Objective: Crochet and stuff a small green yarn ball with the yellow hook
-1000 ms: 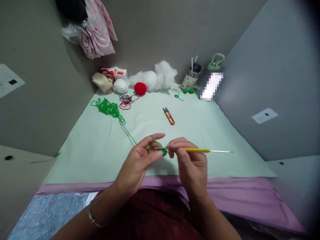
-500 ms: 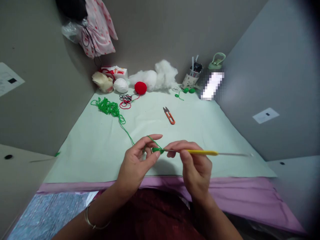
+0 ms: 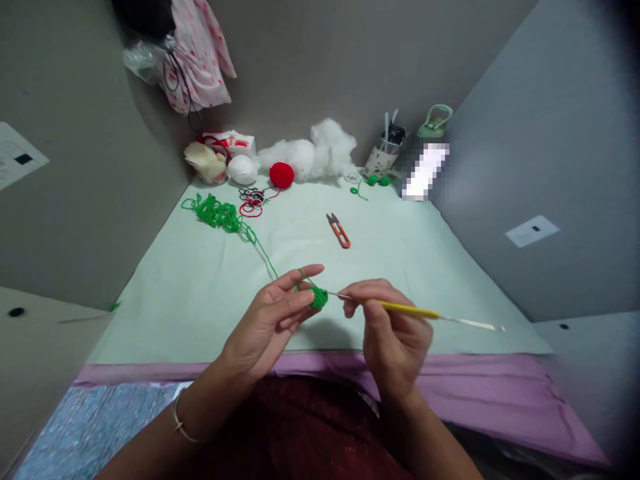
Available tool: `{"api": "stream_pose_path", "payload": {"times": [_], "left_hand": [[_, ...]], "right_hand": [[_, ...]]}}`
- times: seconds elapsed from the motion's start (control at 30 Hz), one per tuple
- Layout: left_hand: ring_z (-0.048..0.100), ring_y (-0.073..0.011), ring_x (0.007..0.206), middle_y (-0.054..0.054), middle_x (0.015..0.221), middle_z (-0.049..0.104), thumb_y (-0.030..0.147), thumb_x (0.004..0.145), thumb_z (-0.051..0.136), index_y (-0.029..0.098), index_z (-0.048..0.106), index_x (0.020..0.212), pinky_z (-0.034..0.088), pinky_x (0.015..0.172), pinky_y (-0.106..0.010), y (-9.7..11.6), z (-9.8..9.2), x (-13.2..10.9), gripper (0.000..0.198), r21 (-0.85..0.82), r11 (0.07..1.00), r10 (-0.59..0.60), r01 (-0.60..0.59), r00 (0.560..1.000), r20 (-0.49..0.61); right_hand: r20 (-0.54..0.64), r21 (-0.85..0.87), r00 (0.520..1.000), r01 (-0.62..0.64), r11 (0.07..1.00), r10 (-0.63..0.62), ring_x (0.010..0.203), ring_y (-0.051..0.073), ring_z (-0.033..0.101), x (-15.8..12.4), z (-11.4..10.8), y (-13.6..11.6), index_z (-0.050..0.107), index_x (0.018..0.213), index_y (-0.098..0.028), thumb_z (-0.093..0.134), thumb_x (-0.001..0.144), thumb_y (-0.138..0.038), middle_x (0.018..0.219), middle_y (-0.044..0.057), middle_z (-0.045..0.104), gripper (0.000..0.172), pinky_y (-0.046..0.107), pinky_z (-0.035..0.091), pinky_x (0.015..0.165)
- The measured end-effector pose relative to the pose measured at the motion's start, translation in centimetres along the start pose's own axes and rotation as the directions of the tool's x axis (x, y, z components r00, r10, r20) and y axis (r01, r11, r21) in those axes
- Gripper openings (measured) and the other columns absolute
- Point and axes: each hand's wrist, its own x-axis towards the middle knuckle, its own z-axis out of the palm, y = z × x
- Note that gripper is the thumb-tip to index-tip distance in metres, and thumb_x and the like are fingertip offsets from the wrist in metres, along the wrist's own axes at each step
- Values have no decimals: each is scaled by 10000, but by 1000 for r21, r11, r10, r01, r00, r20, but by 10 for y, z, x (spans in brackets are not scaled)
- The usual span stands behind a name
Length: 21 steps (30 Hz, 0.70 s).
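Observation:
Between the thumb and fingers of my left hand (image 3: 273,310) is a small green crochet piece (image 3: 319,299). Green yarn runs over the raised index finger of that hand and back to a loose heap of green yarn (image 3: 215,212) on the table. My right hand (image 3: 393,333) grips a crochet hook (image 3: 410,309) by its yellow handle. The hook's thin metal tip reaches the right edge of the green piece; whether it sits inside a stitch I cannot tell. Its other metal end points out to the right.
Thread snips (image 3: 340,231) with orange handles lie beyond my hands. Along the back stand a red yarn ball (image 3: 281,175), a white yarn ball (image 3: 243,170), white stuffing (image 3: 313,152) and a pen cup (image 3: 384,155). Small green pieces (image 3: 379,181) lie near the cup. Grey panels (image 3: 530,167) enclose the table.
My left hand has turned, so the green piece now shows its rounded face. The hook has tilted, its right end lower, and my right hand has shifted slightly right.

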Motion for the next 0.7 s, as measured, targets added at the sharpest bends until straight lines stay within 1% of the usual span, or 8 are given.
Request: {"api": "stream_pose_path", "payload": {"times": [0.1,0.2,0.27,0.37,0.43,0.57,0.63,0.7], "left_hand": [[408,-58,623,39,798,593,252,791,906,239,801,1221,468,812,-261,-1,2,-2,443,77,995,70,-69,997,-12],[539,-134,816,-7,896,636,272,796,896,266,795,1250,437,813,-272,-4,2,-2,466,149,986,78,-77,997,-4],[549,-158,886,-16,909,634,280,798,894,271,800,1245,425,828,-275,-4,0,-2,457,172,981,95,-91,995,-13],[514,-149,877,-7,883,599,291,768,923,264,830,1174,409,810,-257,0,-3,-1,418,205,969,149,-135,987,-54],[498,-142,865,-4,870,586,298,753,936,259,850,1110,400,793,-245,2,-3,-2,369,226,961,177,-158,982,-66],[511,-139,865,-7,901,615,301,813,891,294,840,1163,403,788,-243,2,0,-3,354,239,958,166,-159,986,-11],[540,-148,889,-10,919,634,291,827,878,305,826,1205,424,840,-259,0,2,-4,382,234,960,151,-154,988,32],[559,-156,907,-10,919,641,288,828,876,303,822,1214,434,879,-274,-2,3,-3,390,235,959,152,-158,987,42]], "right_hand": [[25,179,993,-115,977,113,733,161,654,6,2,-1,791,994,-247,613,1041,-227,907,45,752,185,316,553,629],[75,156,987,-153,976,142,792,174,690,6,4,-1,801,1016,-251,635,1033,-244,969,57,786,167,329,582,669],[63,107,990,-129,986,123,780,174,690,3,3,-2,806,1037,-255,634,1032,-233,966,55,790,174,337,585,674],[6,25,998,-70,997,70,772,176,674,1,0,-5,810,1019,-250,634,1026,-210,911,49,765,180,335,571,662],[-10,30,997,-76,997,76,748,168,661,2,-2,-6,807,1004,-249,628,1030,-208,881,43,748,186,324,557,644],[42,199,984,-180,963,176,678,147,647,8,-3,-2,788,972,-239,617,1044,-263,866,36,746,187,295,542,593],[74,187,982,-186,965,175,720,162,673,9,-1,-1,789,962,-233,634,1036,-279,878,45,757,177,303,562,616],[77,109,989,-136,985,129,798,181,704,8,1,0,798,985,-240,645,1028,-251,904,51,772,159,321,591,673]]}}
